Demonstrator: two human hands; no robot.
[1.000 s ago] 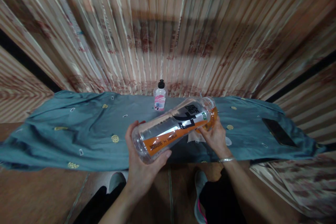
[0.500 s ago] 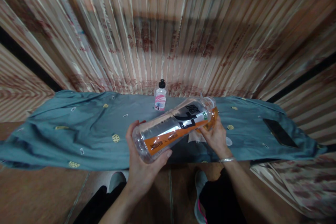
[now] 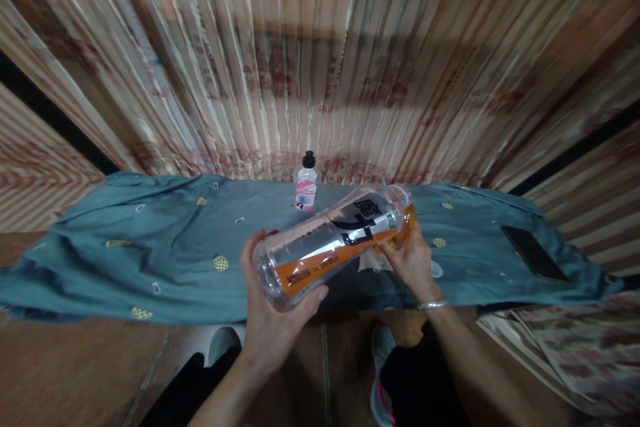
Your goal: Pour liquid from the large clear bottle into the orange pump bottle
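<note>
A large clear plastic bottle (image 3: pixel 325 243) with an orange band and black lettering is tilted, its neck end raised toward the right. My left hand (image 3: pixel 280 320) is wrapped round its base end, thumb below and fingers behind. At the neck end, my right hand (image 3: pixel 410 263) is closed round an amber see-through thing (image 3: pixel 409 221), partly hidden behind the bottle; its kind cannot be made out. Behind them a small clear bottle (image 3: pixel 306 188) with a black cap and pink label stands upright. A pale crumpled piece (image 3: pixel 374 261) shows under the large bottle.
A blue-green patterned cloth (image 3: pixel 180 240) covers the narrow table. A dark phone-like slab (image 3: pixel 534 253) lies at the right. Beside my right wrist is a whitish round piece (image 3: pixel 437 269). Striped curtains (image 3: pixel 300 67) hang behind, with dark poles (image 3: pixel 60 117) at the sides.
</note>
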